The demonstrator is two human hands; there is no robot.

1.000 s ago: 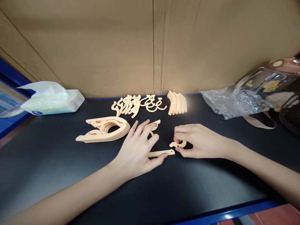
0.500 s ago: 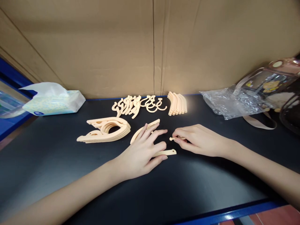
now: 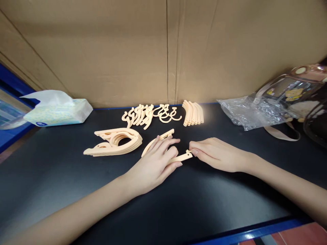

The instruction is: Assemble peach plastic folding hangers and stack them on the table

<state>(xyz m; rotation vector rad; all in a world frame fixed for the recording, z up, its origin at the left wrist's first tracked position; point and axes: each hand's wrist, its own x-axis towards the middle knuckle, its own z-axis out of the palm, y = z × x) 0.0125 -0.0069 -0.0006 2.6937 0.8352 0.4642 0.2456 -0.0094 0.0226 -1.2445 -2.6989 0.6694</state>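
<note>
My left hand (image 3: 153, 165) lay low on the black table (image 3: 63, 183), and its thumb and fingers were pinched around a thin peach plastic bar (image 3: 182, 158). The bar lay almost flat on the table, sticking out to the right from under my fingers. My right hand (image 3: 217, 154) was just beside it. Its fingertips were squeezed together on a small peach piece (image 3: 189, 151), and that piece touched the far tip of the bar. Most of the small piece was hidden by my fingers, so I could not tell its shape.

A curved peach arm (image 3: 159, 139) peeked out from behind my left fingers. To the left of that sat a stack of curved hanger parts (image 3: 114, 141). Farther back, near the cardboard wall (image 3: 163, 51), there was a row of little hooks (image 3: 150, 114) and a bunch of short curved strips (image 3: 193, 112).

A tissue pack (image 3: 57, 110) sat at the far left of the table. A crinkly clear plastic bag (image 3: 247, 110) lay at the far right, with a clear pouch (image 3: 293, 90) behind it
</note>
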